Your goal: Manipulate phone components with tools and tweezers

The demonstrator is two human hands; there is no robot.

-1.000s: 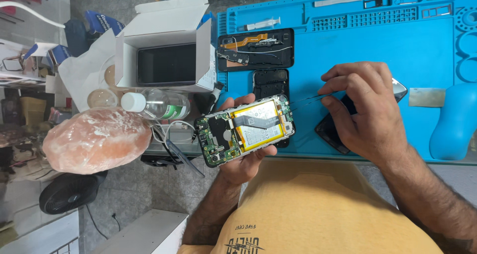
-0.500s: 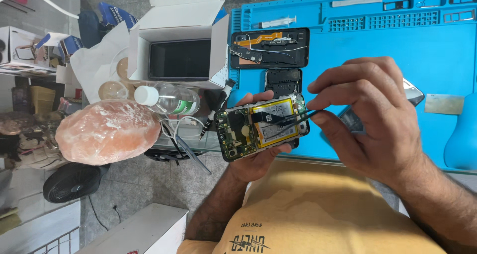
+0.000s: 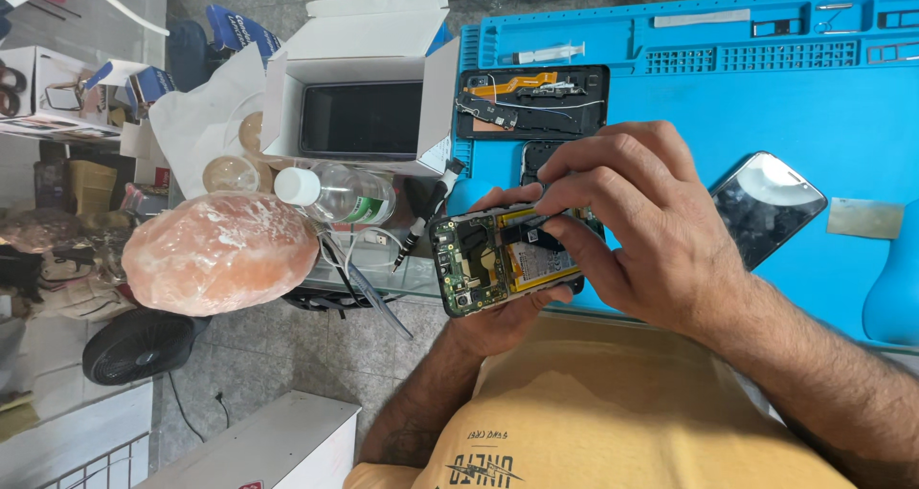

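**Open phone held over the blue repair mat**

We look down on a blue work mat (image 3: pixel 766 97) that fills the upper right of the frame, with a tiled floor showing along the left and bottom. Left of centre sits a big pink salt-like lump (image 3: pixel 218 253), and above it, at top centre, an open white box (image 3: pixel 369 87) with a dark screen inside. Between them lies a clear bottle (image 3: pixel 340 194) with a white cap.

Our right hand (image 3: pixel 641 231), at centre, is curled over the opened phone (image 3: pixel 488 259), its fingertips (image 3: pixel 550 202) pinched down on a dark part near the yellow battery; we cannot tell whether a tool is in the pinch. Our left hand (image 3: pixel 498 312) comes up from lower centre and cups the phone from beneath, fingers wrapped around its edges, holding it just off the mat's near edge.

On the mat, a stripped phone frame (image 3: pixel 531 101) lies just above the hands, a glossy dark back cover (image 3: pixel 766 207) to the right, a small syringe (image 3: pixel 546 55) near the top.
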